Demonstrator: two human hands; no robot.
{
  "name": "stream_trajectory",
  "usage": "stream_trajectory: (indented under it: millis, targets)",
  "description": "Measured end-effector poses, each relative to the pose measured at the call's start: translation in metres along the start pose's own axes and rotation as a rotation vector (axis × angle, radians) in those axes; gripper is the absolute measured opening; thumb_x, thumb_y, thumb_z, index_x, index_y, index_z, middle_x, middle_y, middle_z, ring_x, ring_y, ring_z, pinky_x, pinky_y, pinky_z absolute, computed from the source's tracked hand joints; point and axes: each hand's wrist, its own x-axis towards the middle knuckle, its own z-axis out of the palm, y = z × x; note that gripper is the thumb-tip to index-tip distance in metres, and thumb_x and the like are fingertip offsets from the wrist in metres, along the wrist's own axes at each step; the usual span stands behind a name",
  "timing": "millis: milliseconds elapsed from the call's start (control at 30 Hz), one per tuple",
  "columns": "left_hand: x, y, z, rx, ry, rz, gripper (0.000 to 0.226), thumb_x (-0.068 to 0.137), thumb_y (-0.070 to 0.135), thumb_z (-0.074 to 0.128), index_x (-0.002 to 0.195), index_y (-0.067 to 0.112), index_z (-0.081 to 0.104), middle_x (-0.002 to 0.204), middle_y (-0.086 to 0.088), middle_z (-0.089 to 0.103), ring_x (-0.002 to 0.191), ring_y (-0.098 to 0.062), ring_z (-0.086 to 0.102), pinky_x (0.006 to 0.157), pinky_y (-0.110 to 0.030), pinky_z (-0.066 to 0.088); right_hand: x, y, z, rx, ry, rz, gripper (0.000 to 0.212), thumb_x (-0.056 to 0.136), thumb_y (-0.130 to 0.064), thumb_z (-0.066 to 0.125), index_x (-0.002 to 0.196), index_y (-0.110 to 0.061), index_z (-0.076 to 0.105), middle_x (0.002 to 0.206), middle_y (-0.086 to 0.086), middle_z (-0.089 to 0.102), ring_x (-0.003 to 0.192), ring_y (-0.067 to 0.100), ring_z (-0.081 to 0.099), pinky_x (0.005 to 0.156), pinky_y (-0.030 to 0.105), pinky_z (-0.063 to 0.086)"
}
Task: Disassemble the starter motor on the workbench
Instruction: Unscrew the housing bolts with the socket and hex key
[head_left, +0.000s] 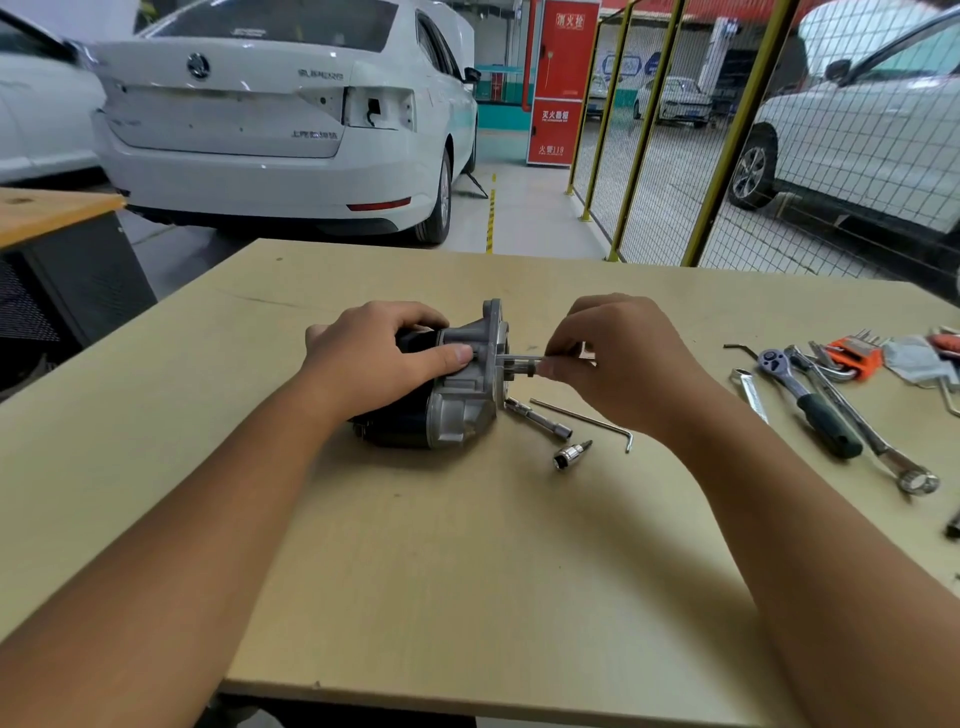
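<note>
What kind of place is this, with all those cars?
Most likely a car repair workshop or training garage. A white car with a missing tail light is parked behind the workbench, wrenches lie on it, and the hands work on a starter motor.

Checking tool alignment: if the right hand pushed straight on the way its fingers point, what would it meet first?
Probably the starter motor: the right hand pinches a thin rod-like tool aimed at its grey housing, though depth is unclear.

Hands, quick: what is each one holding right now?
Left hand: grips the starter motor body.
Right hand: fingers pinch a thin metal rod at the motor's flange end.
</note>
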Motion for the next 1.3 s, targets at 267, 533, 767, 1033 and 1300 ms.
stream_trajectory:
  millis: [267,533,767,1033,1300]
  targets:
    - [-0.0001,0.0007,0.0000,0.000,0.001,-0.003,0.064,0.065,0.093,0.046,0.111,0.053,0.067,0.110,0.027,0.067,0.107,-0.010,0.054,0.092,-0.040,0.026,-0.0001,0.0017,0.0036,0.110,0.001,0.022,0.017,0.089,-0.037,0.072,0.085,-0.021,0.072,0.071,-0.007,0.063,0.068,0.008,0.054,0.061,0.029,0.045]
    - [-0.0021,0.0019,-0.0005,0.001,-0.001,-0.004,0.067,0.063,0.092,0.048,0.115,0.053,0.067,0.115,0.025,0.068,0.116,-0.013,0.058,0.094,-0.040,0.027,0.0027,0.0038,0.0053,0.067,-0.033,-0.006,0.011,0.092,-0.026,0.070,0.085,-0.018,0.072,0.077,-0.010,0.057,0.071,0.002,0.050,0.062,0.015,0.034]
    - [-0.0019,0.0016,-0.0010,-0.003,-0.011,-0.004,0.071,0.059,0.094,0.045,0.114,0.054,0.065,0.115,0.025,0.068,0.116,-0.014,0.058,0.093,-0.041,0.027,0.0011,0.0026,0.0062,0.074,-0.022,-0.001,0.010,0.085,-0.027,0.078,0.083,-0.024,0.069,0.078,-0.012,0.060,0.072,0.005,0.054,0.066,0.030,0.048]
    - [-0.0012,0.0022,0.0005,-0.006,0.006,-0.005,0.068,0.063,0.093,0.041,0.111,0.052,0.067,0.111,0.025,0.069,0.113,-0.014,0.058,0.093,-0.042,0.029,-0.0009,0.0014,0.0009,0.104,-0.102,-0.005,0.018,0.095,-0.027,0.065,0.088,-0.013,0.075,0.072,-0.005,0.059,0.069,0.015,0.053,0.064,0.031,0.040]
    - [-0.0006,0.0016,0.0000,-0.014,-0.001,0.000,0.067,0.060,0.093,0.047,0.110,0.053,0.067,0.110,0.024,0.069,0.112,-0.013,0.059,0.095,-0.042,0.031,0.0007,-0.0012,-0.0007,-0.008,-0.048,-0.013,0.012,0.088,-0.031,0.074,0.087,-0.019,0.076,0.081,-0.008,0.064,0.078,0.018,0.058,0.073,0.040,0.052]
